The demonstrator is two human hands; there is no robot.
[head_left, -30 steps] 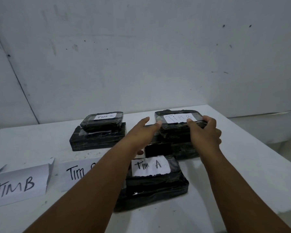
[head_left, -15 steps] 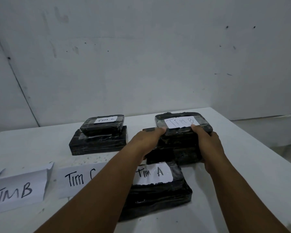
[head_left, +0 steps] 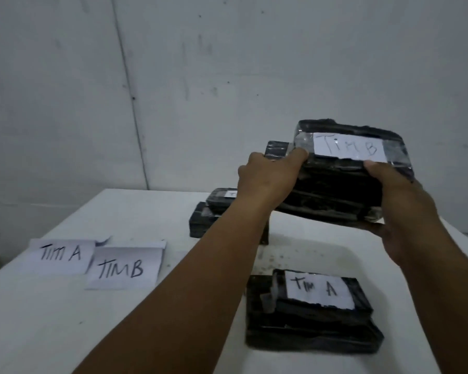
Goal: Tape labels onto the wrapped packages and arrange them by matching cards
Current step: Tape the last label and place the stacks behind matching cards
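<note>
Two bare hands lift a stack of black-wrapped packages (head_left: 335, 193) clear of a white bench (head_left: 119, 319), the bundle held up in the air and tilted with its far edge higher. The left hand (head_left: 268, 179) has its grip clamped on the stack's left end, fingers curled over the top edge; the right hand (head_left: 405, 209) is clamped on the right end, thumb pressing the top beside the label and fingers wrapped beneath. The top package carries a white paper label reading "TIM B" (head_left: 349, 148) under clear tape.

Below the raised stack, near the front right of the bench, lies another black-wrapped package labelled "TIM A" (head_left: 319, 290), flat on the surface. Farther back, partly hidden behind the left forearm, sits a third pile of two black packages (head_left: 208, 214), the smaller on top of the larger; its white label is mostly covered and cannot be read.

On the left side of the bench, two white paper cards lie flat, touching at one edge: one marked "TIM A" (head_left: 61, 255) and, just to its right and nearer the camera, one marked "TIM B" (head_left: 122, 268). Both are well apart from the packages. A pale, scuffed wall (head_left: 227, 76) stands behind the bench.
</note>
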